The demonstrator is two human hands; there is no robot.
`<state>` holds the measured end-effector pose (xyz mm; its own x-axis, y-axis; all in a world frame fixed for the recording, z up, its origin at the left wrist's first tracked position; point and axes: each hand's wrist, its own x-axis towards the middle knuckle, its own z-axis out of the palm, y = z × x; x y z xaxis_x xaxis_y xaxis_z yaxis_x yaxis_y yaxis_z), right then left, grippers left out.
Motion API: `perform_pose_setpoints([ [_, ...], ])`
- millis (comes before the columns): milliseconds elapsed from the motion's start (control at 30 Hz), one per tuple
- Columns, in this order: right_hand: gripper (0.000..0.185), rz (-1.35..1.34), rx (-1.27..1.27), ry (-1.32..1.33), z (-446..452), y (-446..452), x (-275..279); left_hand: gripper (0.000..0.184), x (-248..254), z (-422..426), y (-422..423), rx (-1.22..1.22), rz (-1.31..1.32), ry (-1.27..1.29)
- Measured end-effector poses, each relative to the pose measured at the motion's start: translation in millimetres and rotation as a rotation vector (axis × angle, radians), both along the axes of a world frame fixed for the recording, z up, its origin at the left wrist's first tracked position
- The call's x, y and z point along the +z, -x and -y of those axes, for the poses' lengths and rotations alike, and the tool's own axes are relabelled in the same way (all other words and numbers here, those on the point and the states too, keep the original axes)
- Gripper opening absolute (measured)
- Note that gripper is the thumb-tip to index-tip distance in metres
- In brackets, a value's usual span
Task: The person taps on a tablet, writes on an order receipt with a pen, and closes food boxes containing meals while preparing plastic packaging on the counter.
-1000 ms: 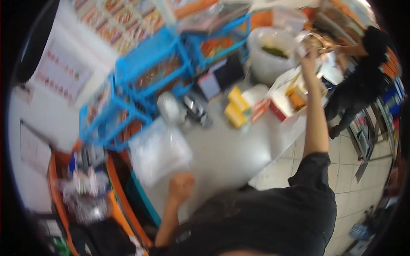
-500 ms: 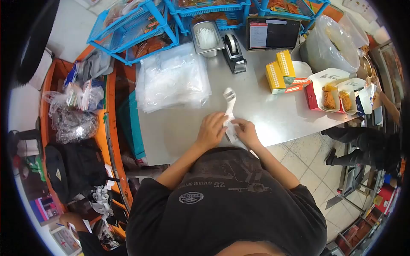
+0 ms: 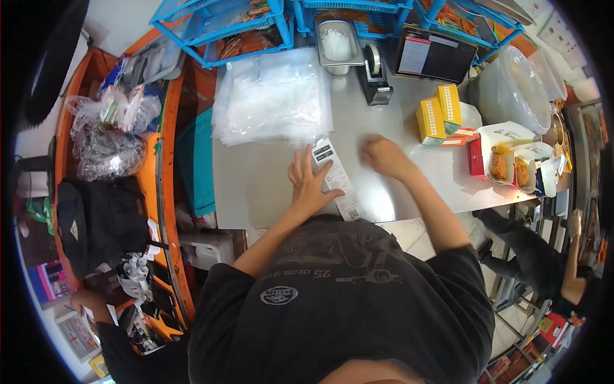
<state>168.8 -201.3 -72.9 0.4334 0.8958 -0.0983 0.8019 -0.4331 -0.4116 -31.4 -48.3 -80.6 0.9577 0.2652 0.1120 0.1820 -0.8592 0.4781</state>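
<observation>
A long printed paper receipt (image 3: 341,185) lies unrolled on the metal table (image 3: 256,185). My left hand (image 3: 310,184) rests on its left side with fingers spread, pressing it down. To the right of the paper, my right hand (image 3: 385,157) is over the table, away from the receipt; its fingers are blurred by motion. Beyond my left hand lies a stack of clear plastic bags (image 3: 275,96). A black tape dispenser (image 3: 375,80) stands behind the receipt, beside a metal container (image 3: 338,45) with white contents.
A tablet (image 3: 435,54), yellow boxes (image 3: 440,115), a box of fried food (image 3: 502,153) and a large clear tub (image 3: 518,89) stand at the right. Blue racks (image 3: 243,29) line the back. Another person (image 3: 531,256) is at the right; a co-worker's arm (image 3: 96,307) shows lower left.
The curled receipt is now flat under my left hand, which has opened. My right hand has let go of the paper and moved forward and right.
</observation>
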Motion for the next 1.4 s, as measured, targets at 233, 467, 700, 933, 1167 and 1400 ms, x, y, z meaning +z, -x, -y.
perform_pose_setpoints([
  [233, 0.027, -0.282, -0.156, 0.798, 106, 1, 72, 0.077, -11, -4, -13, -0.13, -0.004, 0.017],
  [467, 0.018, -0.256, -0.497, -0.022, 89, 41, 16, 0.069, -24, -6, -60, -0.258, 0.04, -0.078],
  [700, 0.02, 0.784, -1.211, -0.32, 227, -45, 29, 0.064, -13, -8, -64, -0.304, 0.093, -0.069],
  [933, 0.043, -0.303, -1.277, -0.315, 200, -73, 31, 0.065, -9, -4, -64, -0.29, 0.056, -0.088],
  [1167, 0.059, -1.094, -1.437, -1.229, 111, -78, -48, 0.063, -15, -4, -64, -0.287, 0.066, -0.099],
  [1400, 0.021, 0.401, -1.436, -0.773, 212, -71, 26, 0.062, -14, -5, -65, -0.286, 0.078, -0.099],
])
